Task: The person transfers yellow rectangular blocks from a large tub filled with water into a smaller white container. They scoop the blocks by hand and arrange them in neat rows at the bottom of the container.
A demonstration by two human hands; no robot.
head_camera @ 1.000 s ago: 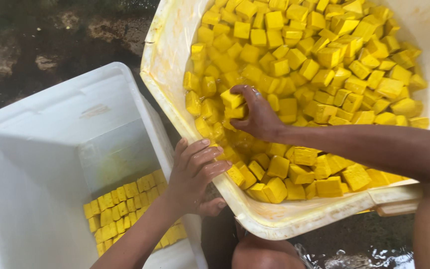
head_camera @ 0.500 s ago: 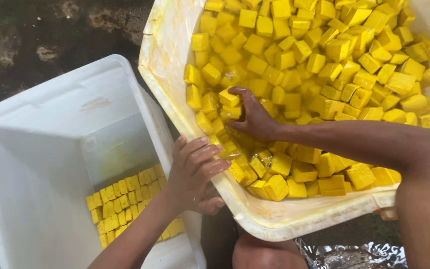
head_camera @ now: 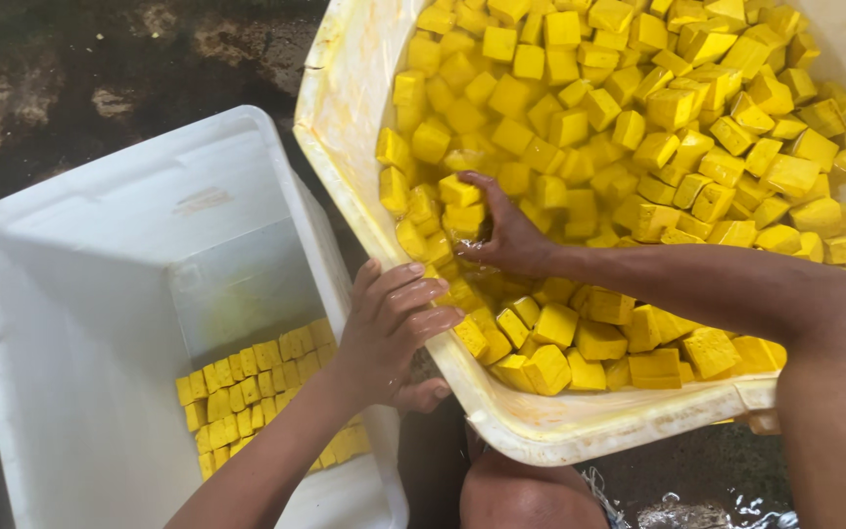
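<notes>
A wide cream tub (head_camera: 345, 127) on the right is heaped with many wet yellow cubes (head_camera: 638, 127). My right hand (head_camera: 506, 235) reaches into the pile near the tub's left wall, fingers closed around a few yellow cubes (head_camera: 460, 201). My left hand (head_camera: 389, 328) rests on the tub's near rim with its fingers spread, holding nothing. To the left stands a deep white bin (head_camera: 80, 294). A neat layer of yellow cubes (head_camera: 257, 392) lies in rows on its bottom near my left forearm.
Dark, wet, stained floor (head_camera: 100, 69) lies beyond both containers. My knee (head_camera: 526, 495) shows under the tub's near edge, with crinkled clear plastic (head_camera: 678, 509) beside it. The bin and the tub stand almost touching.
The view has shifted slightly. My right hand has curled tighter on cubes in the pile. My left hand stays on the rim.
</notes>
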